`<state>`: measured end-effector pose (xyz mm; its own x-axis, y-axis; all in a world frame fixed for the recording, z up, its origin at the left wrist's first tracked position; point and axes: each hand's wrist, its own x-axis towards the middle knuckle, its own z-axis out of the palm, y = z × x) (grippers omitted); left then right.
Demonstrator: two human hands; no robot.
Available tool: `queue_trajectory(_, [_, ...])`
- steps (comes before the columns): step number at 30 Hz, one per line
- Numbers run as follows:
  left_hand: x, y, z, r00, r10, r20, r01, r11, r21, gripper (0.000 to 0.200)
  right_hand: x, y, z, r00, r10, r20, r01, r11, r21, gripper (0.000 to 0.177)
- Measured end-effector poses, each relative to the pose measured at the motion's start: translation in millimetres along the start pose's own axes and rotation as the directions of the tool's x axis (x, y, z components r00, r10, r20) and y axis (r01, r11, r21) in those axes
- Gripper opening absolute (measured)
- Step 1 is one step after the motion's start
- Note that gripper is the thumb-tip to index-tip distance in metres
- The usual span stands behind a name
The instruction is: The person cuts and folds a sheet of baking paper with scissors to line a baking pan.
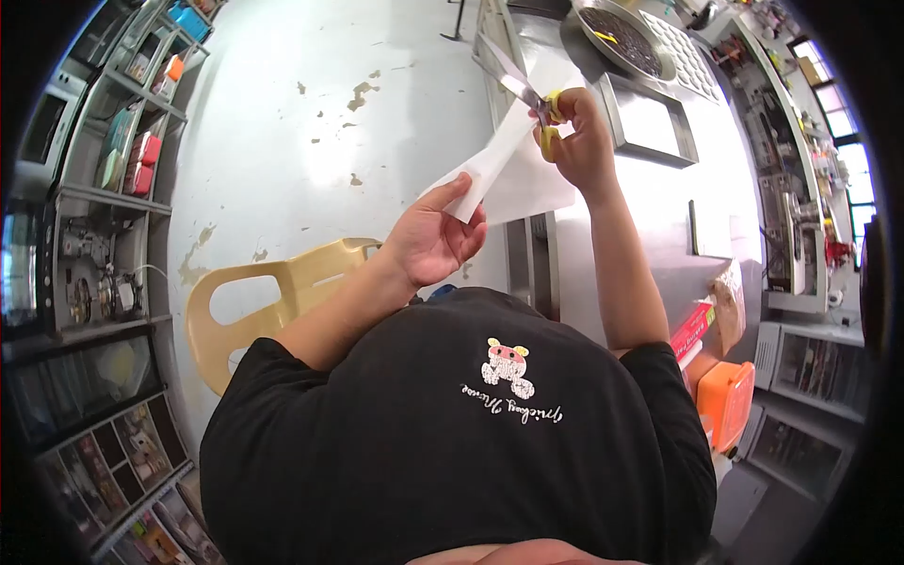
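A long steel surface (659, 226) runs away from the person, with a round dark tray (629, 40) at its far end. A tan plastic chair (282, 292) stands on the floor to the left.

A white sheet of paper (527, 184) is held in the air over the near edge of the surface, between the two hands. A narrow strip of it rises towards the scissors. The sheet looks very light and limp. It probably sags wherever it is unsupported, and it would crease or tear easily, so it is best pinched close to the cut line and drawn gently taut.

The scissors (516, 83) have yellow handles and a pair of rigid, sharp steel blades. The blades stand apart at the top of the strip. Only the handle loops are safe to grip.

The left hand (435, 240) has its fingers pressed together on the lower corner of the sheet. The right hand (579, 141) has its fingers threaded through the handle loops and closed around them.
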<state>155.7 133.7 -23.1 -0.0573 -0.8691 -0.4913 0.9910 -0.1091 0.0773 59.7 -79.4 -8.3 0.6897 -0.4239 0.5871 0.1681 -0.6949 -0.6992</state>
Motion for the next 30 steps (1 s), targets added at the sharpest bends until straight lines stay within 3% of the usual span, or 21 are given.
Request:
queue_trajectory(3, [16,-13,8,0.995,0.034,-0.095,-0.031,0.999,0.041,0.021,-23,2,-15,0.967,0.208,-0.146,-0.219,0.974,-0.063,0.033])
queue_trajectory(5, [27,-22,13,0.986,0.077,-0.147,-0.058,0.99,0.127,0.017,-49,-5,-28,0.934,0.328,-0.142,-0.34,0.938,-0.068,0.033])
queue_trajectory(7, [42,-30,12,0.988,0.062,-0.139,-0.041,0.988,0.151,0.016,-80,-14,-39,0.841,0.527,-0.122,-0.528,0.849,0.027,0.035])
queue_trajectory(11, [75,-50,12,0.981,0.069,-0.182,-0.019,0.964,0.266,0.017,-154,-34,-50,0.673,0.736,-0.075,-0.724,0.676,0.14,0.037])
queue_trajectory(14, [98,-65,17,0.971,0.095,-0.219,-0.021,0.947,0.321,0.021,-198,-60,-51,0.476,0.879,-0.027,-0.843,0.465,0.269,0.034])
queue_trajectory(21, [145,-88,31,0.96,0.134,-0.244,-0.037,0.929,0.367,0.028,-239,-86,-50,0.372,0.906,0.203,-0.822,0.22,0.524,0.027])
queue_trajectory(23, [150,-92,40,0.957,0.147,-0.251,-0.046,0.929,0.367,0.032,-246,-79,-51,0.323,0.896,0.303,-0.895,0.185,0.406,0.027])
queue_trajectory(30, [158,-103,56,0.967,0.134,-0.215,-0.042,0.922,0.384,0.035,-240,-74,-61,0.317,0.886,0.34,-0.916,0.192,0.353,0.026])
